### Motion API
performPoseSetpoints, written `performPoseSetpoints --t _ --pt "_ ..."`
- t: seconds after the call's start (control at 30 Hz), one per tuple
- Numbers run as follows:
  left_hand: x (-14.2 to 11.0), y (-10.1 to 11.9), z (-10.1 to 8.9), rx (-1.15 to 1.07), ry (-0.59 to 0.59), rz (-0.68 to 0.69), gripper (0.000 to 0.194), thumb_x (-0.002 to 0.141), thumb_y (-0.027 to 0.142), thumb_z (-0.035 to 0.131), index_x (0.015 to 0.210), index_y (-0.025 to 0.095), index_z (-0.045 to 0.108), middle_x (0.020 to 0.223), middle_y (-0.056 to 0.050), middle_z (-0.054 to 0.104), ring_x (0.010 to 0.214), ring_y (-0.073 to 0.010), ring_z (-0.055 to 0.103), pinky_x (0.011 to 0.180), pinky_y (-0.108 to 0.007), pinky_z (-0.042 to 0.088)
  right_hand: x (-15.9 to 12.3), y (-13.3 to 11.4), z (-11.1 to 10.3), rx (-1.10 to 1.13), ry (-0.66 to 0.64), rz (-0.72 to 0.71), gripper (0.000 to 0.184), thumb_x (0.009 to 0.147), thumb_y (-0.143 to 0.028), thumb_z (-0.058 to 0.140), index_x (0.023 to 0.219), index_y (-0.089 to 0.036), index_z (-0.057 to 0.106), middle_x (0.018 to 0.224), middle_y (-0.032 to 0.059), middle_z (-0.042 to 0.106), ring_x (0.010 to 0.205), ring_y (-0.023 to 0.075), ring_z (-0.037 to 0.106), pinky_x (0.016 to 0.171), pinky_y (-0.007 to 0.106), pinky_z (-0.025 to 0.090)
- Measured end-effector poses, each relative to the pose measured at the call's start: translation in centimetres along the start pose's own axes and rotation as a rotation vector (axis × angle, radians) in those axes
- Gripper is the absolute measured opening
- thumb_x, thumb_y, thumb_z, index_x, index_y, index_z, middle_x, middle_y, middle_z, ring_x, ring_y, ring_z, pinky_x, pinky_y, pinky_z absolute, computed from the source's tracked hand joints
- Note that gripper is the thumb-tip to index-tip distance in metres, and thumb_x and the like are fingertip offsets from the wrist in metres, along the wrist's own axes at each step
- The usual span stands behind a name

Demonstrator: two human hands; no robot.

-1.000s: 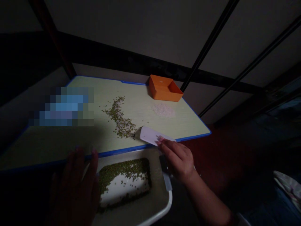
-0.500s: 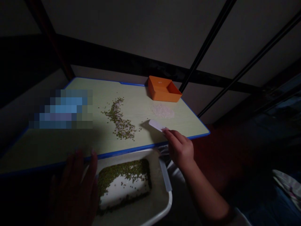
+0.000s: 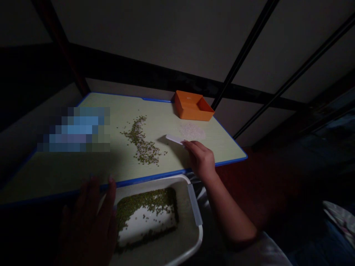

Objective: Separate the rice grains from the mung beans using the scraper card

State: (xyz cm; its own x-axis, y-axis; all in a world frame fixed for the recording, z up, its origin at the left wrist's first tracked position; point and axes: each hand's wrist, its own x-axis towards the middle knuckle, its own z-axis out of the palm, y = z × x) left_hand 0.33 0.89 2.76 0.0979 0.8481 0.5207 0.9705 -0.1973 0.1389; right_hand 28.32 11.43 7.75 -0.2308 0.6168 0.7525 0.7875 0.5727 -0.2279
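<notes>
My right hand (image 3: 202, 157) pinches the end of a thin white plastic scraper (image 3: 174, 139) above the table, its free end pointing left. Left of the scraper lies a curved spread of small green beans (image 3: 138, 136), with pale grains mixed among them. A pile of whitish grains (image 3: 192, 130), which look like rice, lies just beyond my right hand. My left hand (image 3: 91, 218), dim in shadow, has its fingers stretched out at the table's front edge, by the left side of a white tub (image 3: 188, 236). Green beans (image 3: 151, 197) cover part of the tub's floor.
An orange open box (image 3: 194, 112) stands at the table's back right corner. A pixelated bluish patch covers something on the left. The pale table (image 3: 111, 103) has a blue rim. Behind it rises a panelled wall (image 3: 155, 40). Patterned fabric shows at the lower right.
My right hand has moved left and slightly up with the scraper, bringing its tip closer to the bean spread. My left hand stays in nearly the same place.
</notes>
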Motion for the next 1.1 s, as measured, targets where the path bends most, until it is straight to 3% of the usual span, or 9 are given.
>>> performPoseSetpoints --t 0.2,0.5,0.83,1.1 --pt "0.0 -0.4 0.1 0.012 0.004 0.043 0.079 0.084 0.017 0.046 0.150 0.033 0.005 0.153 -0.028 0.038 0.141 -0.0482 0.039 0.090 -0.079 0.048 0.4 -1.8 -0.2 0.133 -0.030 -0.115 0.030 0.093 -0.006 0.044 0.109 -0.016 0.067 0.092 0.0100 0.075 0.083 0.0180 0.071 0.069 0.030 0.059" --pt "0.0 -0.2 0.2 0.025 0.016 0.037 0.078 0.084 0.016 0.045 0.150 0.031 0.005 0.154 -0.028 0.037 0.142 -0.0470 0.038 0.093 -0.078 0.048 -0.8 -2.9 -1.9 0.202 -0.032 -0.150 0.028 0.092 -0.006 0.047 0.109 -0.019 0.066 0.089 0.0070 0.075 0.081 0.0159 0.072 0.067 0.029 0.060" --pt "0.0 -0.3 0.2 0.022 -0.010 0.026 0.077 0.086 0.021 0.045 0.150 0.034 0.005 0.155 -0.025 0.038 0.143 -0.0448 0.037 0.096 -0.076 0.048 -2.0 -2.5 -4.0 0.013 0.178 -0.234 0.035 0.092 -0.006 0.051 0.121 -0.021 0.064 0.095 0.0068 0.078 0.088 0.0176 0.074 0.076 0.031 0.063" --pt "-0.3 -0.7 0.3 0.017 -0.035 -0.003 0.074 0.087 0.027 0.041 0.150 0.034 0.002 0.156 -0.025 0.035 0.145 -0.0434 0.034 0.100 -0.075 0.045 -4.0 -3.4 -6.2 -0.025 0.011 -0.341 0.029 0.097 -0.006 0.045 0.117 -0.012 0.065 0.094 0.0106 0.077 0.096 0.0185 0.073 0.091 0.037 0.060"
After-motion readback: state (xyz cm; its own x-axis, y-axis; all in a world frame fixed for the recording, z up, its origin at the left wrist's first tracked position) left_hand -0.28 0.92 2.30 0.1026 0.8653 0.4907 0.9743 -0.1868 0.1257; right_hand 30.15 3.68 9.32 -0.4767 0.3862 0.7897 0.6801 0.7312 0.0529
